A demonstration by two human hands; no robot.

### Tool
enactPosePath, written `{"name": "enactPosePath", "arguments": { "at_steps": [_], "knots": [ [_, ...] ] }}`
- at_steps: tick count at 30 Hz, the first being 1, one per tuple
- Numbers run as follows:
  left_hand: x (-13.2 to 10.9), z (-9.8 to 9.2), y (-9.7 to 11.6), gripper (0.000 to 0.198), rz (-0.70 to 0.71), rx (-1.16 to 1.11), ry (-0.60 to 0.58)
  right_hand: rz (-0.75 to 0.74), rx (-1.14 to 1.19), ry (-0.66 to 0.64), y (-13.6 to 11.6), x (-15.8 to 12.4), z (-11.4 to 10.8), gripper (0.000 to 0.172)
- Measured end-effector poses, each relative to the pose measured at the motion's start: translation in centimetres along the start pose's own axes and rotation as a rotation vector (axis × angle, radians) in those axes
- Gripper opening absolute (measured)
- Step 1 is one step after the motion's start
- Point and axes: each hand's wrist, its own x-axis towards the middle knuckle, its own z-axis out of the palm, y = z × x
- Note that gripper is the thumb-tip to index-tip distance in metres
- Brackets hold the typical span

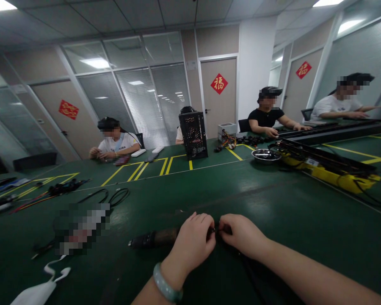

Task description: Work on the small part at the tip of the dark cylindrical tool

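Observation:
My left hand (193, 239) and my right hand (238, 233) meet low in the middle of the view, their fingertips pinched together on a small black cable connector (216, 231). The fingers hide most of it. A thick black cable bundle (154, 239) with a brownish wrapped section extends left from under my left hand. A dark cable (250, 275) runs down and away beneath my right forearm. A pale green bangle (165, 281) circles my left wrist.
A green work table (288, 199) with yellow tape lines stretches ahead. On it are a steel bowl (266, 155), a yellow-and-black fixture (327, 167), a black mesh computer case (193, 135) and loose cables (47, 195). Co-workers (266, 112) sit along the far side.

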Motion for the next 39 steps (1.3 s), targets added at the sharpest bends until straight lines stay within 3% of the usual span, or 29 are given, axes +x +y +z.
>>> {"name": "enactPosePath", "arguments": {
  "at_steps": [10,26,39],
  "knots": [
    [0.24,-0.08,0.13,0.011,0.036,0.007,-0.030,0.001,-0.011,-0.024,-0.37,0.05,-0.28,0.008],
    [0.24,0.54,-0.01,0.013,-0.104,-0.050,0.059,-0.015,0.007,-0.027,-0.07,0.12,-0.15,0.007],
    [0.07,-0.04,-0.41,0.017,0.019,-0.111,0.008,-0.015,0.046,-0.016,0.04,-0.03,-0.19,0.007]
  ]
}}
